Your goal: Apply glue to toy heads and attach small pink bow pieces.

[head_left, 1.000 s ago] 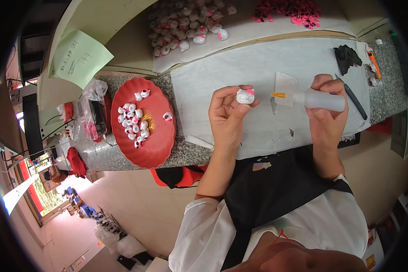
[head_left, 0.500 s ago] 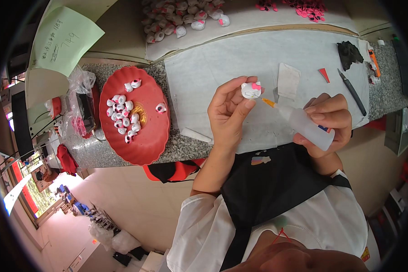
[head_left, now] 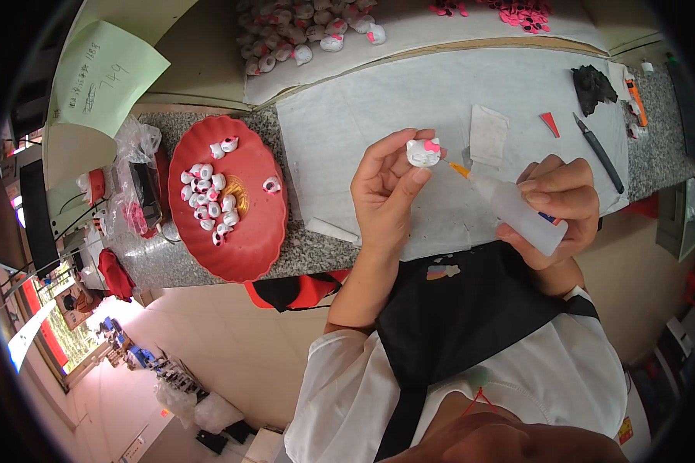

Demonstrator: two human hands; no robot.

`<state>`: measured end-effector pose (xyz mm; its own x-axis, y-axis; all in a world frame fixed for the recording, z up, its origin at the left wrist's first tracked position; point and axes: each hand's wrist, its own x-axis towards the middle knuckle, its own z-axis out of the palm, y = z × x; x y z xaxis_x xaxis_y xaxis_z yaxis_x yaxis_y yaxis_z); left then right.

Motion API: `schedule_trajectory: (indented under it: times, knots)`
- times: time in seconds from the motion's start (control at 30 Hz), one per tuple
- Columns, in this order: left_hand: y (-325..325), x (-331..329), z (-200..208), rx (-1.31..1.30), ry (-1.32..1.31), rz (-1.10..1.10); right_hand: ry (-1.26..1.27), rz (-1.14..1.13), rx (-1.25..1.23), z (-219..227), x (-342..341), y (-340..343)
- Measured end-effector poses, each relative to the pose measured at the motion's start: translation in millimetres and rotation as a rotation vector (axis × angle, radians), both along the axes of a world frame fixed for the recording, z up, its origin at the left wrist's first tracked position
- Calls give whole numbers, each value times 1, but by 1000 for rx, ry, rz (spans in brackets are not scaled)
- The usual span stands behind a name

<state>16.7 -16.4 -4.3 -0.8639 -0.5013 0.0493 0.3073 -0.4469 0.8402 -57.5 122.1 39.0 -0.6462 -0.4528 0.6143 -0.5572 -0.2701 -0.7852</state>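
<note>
My left hand (head_left: 388,181) pinches a small white cat-head figurine (head_left: 422,153) with a pink bow between thumb and fingers, above the pale work sheet (head_left: 347,123). In my right hand (head_left: 561,197) lies a translucent squeeze bottle (head_left: 510,207), tilted so its orange-yellow nozzle (head_left: 460,171) points up and left at the figurine. The nozzle's thin tip sits just beside the figurine's right edge; whether it touches, I cannot tell. At the left, a red scalloped plate (head_left: 266,224) carries several similar white heads (head_left: 207,190).
A heap of white heads (head_left: 301,31) and small pink pieces (head_left: 525,14) lie on the back shelf. On the sheet are a folded white paper (head_left: 489,136), a red sliver (head_left: 549,124), a dark craft knife (head_left: 601,154), a crumpled black piece (head_left: 593,89) and a white paper strip (head_left: 333,230).
The figurine has shifted slightly left in my left hand, and the gap to the nozzle looks a little wider. My right hand has barely moved. The whole view has shifted slightly.
</note>
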Motion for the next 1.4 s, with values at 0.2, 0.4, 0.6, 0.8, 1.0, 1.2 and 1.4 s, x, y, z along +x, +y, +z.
schedule_trajectory:
  times: [0.2, 0.4, 0.6, 0.8, 1.0, 1.2, 1.4]
  knots:
    - [1, 0, 0, 9, -13, -12, 16, 4, -23, -3, 0, -1]
    - [1, -1, 0, -3, -29, -17, 22, 28, -33, -4, 0, -2]
    - [1, -1, -1, -24, -11, -13, 38, 48, -118, -6, -2, -5]
    - [2, 0, -4, -226, 5, 28, 47, 47, -106, -5, -1, -6]
    - [2, 2, -2, -311, -50, 46, 46, 63, -75, -5, 0, -6]
    - [3, 0, 1, -252, -43, 37, 47, 44, -63, -2, -4, -3]
    - [0, -1, 0, -102, -13, 59, -16, 35, 6, -1, -19, 1]
